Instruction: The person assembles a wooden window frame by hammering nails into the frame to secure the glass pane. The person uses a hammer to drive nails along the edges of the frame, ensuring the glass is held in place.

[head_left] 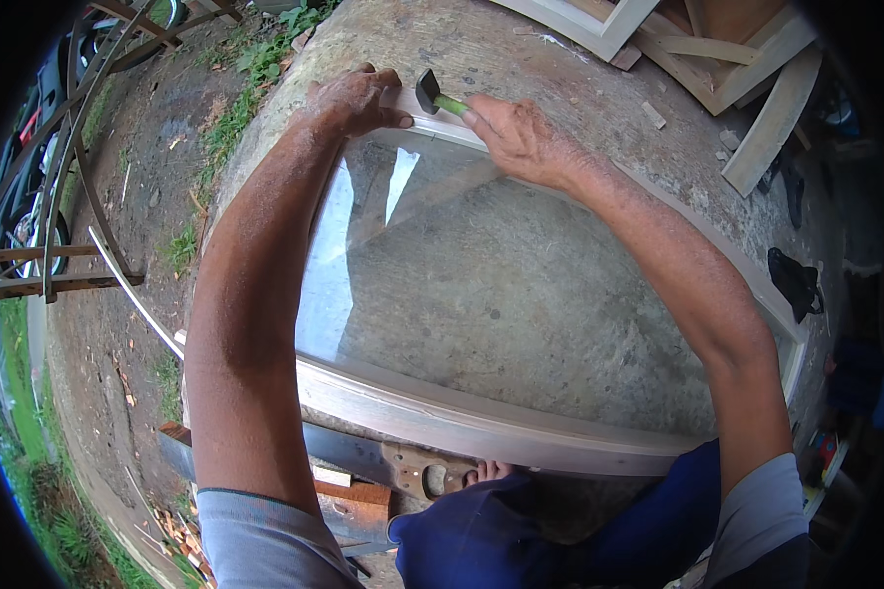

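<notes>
A pale wooden window frame (393,393) with a glass pane (481,294) lies flat in front of me. My left hand (357,103) is closed over the frame's far left corner, its thumb lying along the inner edge; whether it also pinches something small is hidden. In my right hand (516,135) is a hammer with a green handle (449,104). The hammer's dark head (427,91) is tilted just above the far rail, a little right of my left hand.
A hand saw (349,454) lies by the near rail, beside a brown wood block (354,510). More wooden frames (717,69) are stacked at the far right. A black object (794,283) sits near the right corner. Curved rods and a rack (79,177) stand at left.
</notes>
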The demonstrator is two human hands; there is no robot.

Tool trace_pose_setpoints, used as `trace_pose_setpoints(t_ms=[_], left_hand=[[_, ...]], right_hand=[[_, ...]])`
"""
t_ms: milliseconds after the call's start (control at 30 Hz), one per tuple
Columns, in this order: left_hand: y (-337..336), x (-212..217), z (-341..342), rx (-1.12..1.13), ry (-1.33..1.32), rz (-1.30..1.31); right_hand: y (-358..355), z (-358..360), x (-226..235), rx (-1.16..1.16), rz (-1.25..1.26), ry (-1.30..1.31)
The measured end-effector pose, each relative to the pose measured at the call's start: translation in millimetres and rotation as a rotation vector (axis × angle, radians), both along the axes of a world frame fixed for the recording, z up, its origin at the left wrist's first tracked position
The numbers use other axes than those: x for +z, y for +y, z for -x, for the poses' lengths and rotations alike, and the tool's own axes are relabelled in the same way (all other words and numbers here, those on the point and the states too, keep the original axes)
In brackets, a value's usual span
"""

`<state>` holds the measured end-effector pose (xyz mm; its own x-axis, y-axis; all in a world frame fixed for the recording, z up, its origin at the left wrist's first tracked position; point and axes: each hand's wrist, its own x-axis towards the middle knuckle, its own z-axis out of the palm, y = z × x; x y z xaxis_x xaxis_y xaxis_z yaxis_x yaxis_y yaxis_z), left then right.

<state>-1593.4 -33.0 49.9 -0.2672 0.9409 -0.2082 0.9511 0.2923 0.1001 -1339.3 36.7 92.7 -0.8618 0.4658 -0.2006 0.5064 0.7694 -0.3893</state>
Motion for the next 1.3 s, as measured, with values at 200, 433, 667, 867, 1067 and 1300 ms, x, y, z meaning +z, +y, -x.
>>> trace_pose_setpoints(t_ms=[200, 433, 667, 867, 1067, 1300], left_hand=[[-6, -4, 4, -0.017, -0.017, -0.032], [-7, -18, 5, -0.021, 0.003, -0.029], [-7, -9, -3, -0.022, -0.019, -0.029], [-5, 3, -9, 0.026, -0.042, -0.055], [-2, 5, -6, -0.003, -0.044, -0.082], [3, 6, -11, -0.011, -0.034, -0.072]], right_hand=[[-13, 10, -15, 0.039, -0.089, -0.044], [-7, 14, -29, 0.061, -0.153, -0.086], [-45, -30, -25, 0.199, -0.146, -0.04], [-57, -36, -19, 0.273, -0.186, -0.113], [-39, -26, -13, 0.169, -0.147, -0.137], [-36, -27, -10, 0.198, -0.077, -0.261]])
